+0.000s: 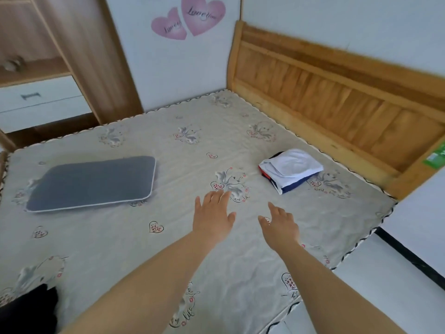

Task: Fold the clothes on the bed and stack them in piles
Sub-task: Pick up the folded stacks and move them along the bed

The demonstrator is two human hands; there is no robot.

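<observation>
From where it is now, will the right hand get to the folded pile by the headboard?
Probably yes. The right hand is open and empty, and only bare bed sheet lies between it and the folded pile; nothing blocks the way.

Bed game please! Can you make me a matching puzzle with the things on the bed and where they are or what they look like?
Column one:
1. grey pillow
2. pile of folded clothes
3. left hand
4. black cloth

Column two:
A. near the wooden headboard, white piece on top
B. bottom left corner of the picture
C. lying flat on the left side of the bed
D. open, fingers spread over the sheet, holding nothing

Right pairs: 1-C, 2-A, 3-D, 4-B
</observation>
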